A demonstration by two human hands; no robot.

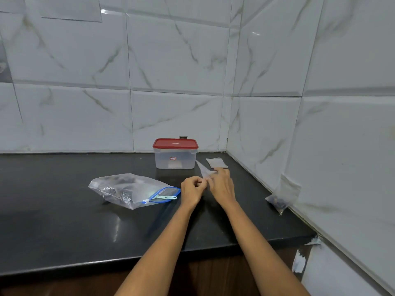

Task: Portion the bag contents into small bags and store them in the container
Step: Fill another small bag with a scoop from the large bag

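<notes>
Both hands' fingers pinch a small bag (203, 170): left hand (192, 189), right hand (222, 185). Big bag (130, 189) left of them, container (175, 154) beyond.

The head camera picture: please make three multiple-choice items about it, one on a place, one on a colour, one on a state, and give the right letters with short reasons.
1. Where does the large clear zip bag with the blue slider lie?
A. left of both hands
B. inside the container
C. against the right wall

2. What colour is the lid of the clear plastic container?
A. blue
B. red
C. green

3. The container is:
A. lidless
B. tipped over
C. closed

Answers:
1 A, it lies on the black counter, left of the left hand.
2 B, the lid looks red.
3 C, the lid sits flat on top.
</notes>
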